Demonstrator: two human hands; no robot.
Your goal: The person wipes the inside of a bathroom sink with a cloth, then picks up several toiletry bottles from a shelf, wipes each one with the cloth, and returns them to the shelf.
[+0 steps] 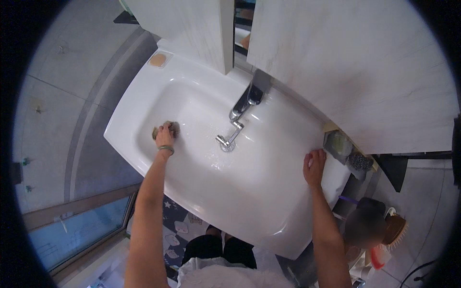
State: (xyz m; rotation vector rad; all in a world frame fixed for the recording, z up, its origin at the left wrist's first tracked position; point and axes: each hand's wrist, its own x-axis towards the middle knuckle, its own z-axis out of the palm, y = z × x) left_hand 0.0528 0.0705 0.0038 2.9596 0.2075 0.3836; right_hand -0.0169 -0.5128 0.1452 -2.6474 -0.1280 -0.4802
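My left hand (pixel 165 136) holds a crumpled greenish-brown scrubbing cloth or pad (pixel 174 128) against the left inner side of a white washbasin (pixel 230 198). My fingers cover part of the pad. My right hand (pixel 315 163) rests on the basin's right side with bent fingers, and nothing shows in it. Just beyond those fingers, a sponge in a grey holder (pixel 338 145) and a metal wool scourer (pixel 360 162) sit on the rim. Between my hands, a chrome faucet (pixel 248 97) reaches over the basin with a jointed spout (pixel 235 135) above the drain (pixel 227 145).
Pale cabinet doors (pixel 353 79) overhang the basin's back edge. A soap bar in a dish (pixel 157 60) sits at the back left corner. Right of the basin hang a hairbrush (pixel 395 230) and other items. A framed glass pane (pixel 83 230) stands at lower left.
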